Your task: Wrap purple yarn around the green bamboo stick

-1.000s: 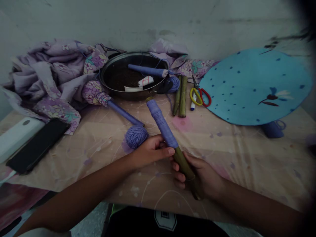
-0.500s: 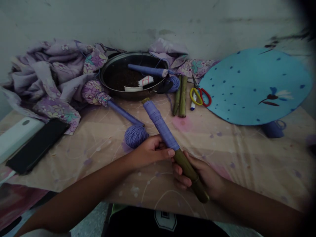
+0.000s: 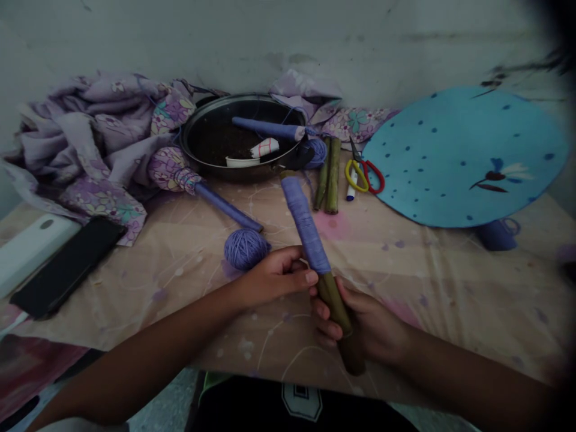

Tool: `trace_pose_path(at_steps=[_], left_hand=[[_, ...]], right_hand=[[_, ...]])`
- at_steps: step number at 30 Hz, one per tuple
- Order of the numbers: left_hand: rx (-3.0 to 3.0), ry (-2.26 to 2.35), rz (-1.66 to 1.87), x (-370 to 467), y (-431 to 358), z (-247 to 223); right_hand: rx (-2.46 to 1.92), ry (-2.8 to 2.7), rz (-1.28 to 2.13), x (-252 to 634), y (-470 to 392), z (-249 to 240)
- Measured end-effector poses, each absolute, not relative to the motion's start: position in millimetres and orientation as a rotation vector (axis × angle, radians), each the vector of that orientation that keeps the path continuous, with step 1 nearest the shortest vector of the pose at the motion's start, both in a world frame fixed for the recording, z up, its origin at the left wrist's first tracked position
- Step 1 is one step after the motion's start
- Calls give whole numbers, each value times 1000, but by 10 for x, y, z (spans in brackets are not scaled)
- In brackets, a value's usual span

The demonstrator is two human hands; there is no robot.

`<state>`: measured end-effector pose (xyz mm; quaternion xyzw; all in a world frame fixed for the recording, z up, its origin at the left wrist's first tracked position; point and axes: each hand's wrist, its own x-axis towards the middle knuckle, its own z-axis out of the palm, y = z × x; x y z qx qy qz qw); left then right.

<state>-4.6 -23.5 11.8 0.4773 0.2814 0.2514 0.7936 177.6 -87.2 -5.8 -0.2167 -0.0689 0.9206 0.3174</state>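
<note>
My right hand [image 3: 360, 318] is wrapped around the bare lower part of a green bamboo stick [image 3: 332, 297], which tilts up and slightly left above the table. Purple yarn [image 3: 306, 225] is wound in tight rows over the upper part of this stick. At the lower edge of the winding, my left hand [image 3: 281, 273] is closed, thumb and fingers pinched against the stick's left side on the yarn; the strand itself is mostly hidden. Behind my left wrist lies a ball of purple yarn [image 3: 246, 248].
A dark pan [image 3: 238, 171] holds a purple-wrapped stick [image 3: 267, 127]. Beside it are bare bamboo pieces [image 3: 333, 180], scissors [image 3: 364, 174] and a marker [image 3: 352, 187]. A blue oval mat [image 3: 427, 180] lies right; floral cloth [image 3: 103, 138], a cloth-headed stick [image 3: 229, 207] and a phone [image 3: 67, 264] lie left.
The bamboo stick has turned a little in my right hand: its top has swung right and it stands steeper. My left hand stays at the winding's lower edge.
</note>
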Motion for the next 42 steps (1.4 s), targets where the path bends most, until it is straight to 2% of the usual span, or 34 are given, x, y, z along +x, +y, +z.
trace_pose_path(at_steps=[8,19,33,42], left_hand=[[955,706,506,-16,-250,137],[1185,706,599,-17,-206,196],[1071,752,497,9,-268,128],[1274,707,491,32,-330,183]], right_hand=[[-642,-189,2284,1768,-853,-51],[-539,-172,2397,1787,-854,-72],[-466,-115,2466,1756,-856,-43],[-521,-156,2454,1727,-893,-52]])
